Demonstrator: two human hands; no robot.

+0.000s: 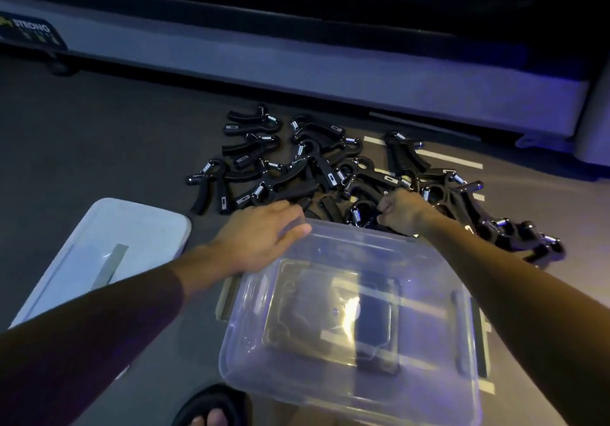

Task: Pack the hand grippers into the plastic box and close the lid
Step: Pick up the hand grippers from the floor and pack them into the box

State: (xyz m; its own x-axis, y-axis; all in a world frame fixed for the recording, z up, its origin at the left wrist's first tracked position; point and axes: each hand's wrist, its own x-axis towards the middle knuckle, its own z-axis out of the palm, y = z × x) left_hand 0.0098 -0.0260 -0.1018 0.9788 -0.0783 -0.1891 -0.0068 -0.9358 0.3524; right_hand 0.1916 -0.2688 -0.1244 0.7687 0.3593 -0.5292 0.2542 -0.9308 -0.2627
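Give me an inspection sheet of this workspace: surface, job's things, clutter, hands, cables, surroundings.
Surface: dark floor with white tape strips.
Job's things: clear plastic box, open, nearest the camera, one dark item or more inside, too blurred to name; its lid lies off to the left; pile of black hand grippers on the floor beyond the box.
Clutter: nothing seen.
Hands: left hand reaches past the box's far rim, fingers straight, touching the pile's near edge; right hand has its grip curled on a hand gripper at the pile's edge.
Cables: nothing seen.
Surroundings: pale low frame with a label reading STRONG; a sandalled foot at the bottom edge.
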